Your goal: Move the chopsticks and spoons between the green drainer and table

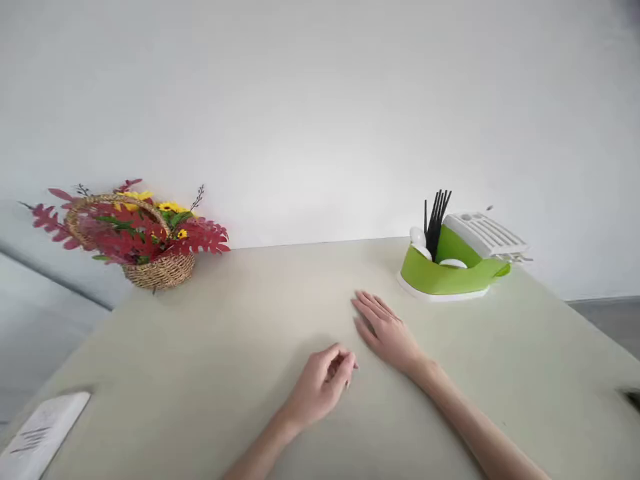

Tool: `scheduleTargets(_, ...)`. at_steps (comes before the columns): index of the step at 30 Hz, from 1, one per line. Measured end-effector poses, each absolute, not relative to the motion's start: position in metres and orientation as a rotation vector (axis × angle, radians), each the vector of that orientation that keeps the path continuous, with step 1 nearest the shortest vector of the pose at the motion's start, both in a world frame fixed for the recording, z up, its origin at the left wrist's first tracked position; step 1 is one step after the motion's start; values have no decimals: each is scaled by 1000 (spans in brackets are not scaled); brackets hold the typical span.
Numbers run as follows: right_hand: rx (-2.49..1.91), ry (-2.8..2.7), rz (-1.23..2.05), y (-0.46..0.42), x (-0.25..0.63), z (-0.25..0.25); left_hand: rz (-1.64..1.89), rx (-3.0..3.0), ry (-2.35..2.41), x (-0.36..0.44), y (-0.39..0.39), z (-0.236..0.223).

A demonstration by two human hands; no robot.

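Note:
My right hand lies flat on the pale tabletop, palm down, with its fingers stretched out and the thumb a little apart. It holds nothing. Nearer to me and to the left, my left hand rests on its side with the fingers curled in and the thumb against them; I see nothing in it. The nearest object to my right hand is a green and white utensil holder, standing beyond it to the right. Several black chopsticks and white spoons stick up out of the holder.
A wicker basket of artificial red leaves and yellow flowers stands at the back left. In the front left corner lies a white, flat box-like object with dark marks. Something dark shows at the right edge. A white wall rises behind the table.

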State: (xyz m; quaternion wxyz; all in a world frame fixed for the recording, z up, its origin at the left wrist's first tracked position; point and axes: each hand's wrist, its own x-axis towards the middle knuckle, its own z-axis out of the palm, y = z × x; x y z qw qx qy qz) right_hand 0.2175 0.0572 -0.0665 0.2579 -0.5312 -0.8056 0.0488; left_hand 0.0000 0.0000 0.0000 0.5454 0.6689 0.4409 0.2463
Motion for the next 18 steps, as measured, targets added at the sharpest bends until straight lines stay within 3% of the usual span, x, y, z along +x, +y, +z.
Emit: scheduleTargets(18,-1381,-2133,155,57,217,-67,553,1650,1098,3,-6,6)
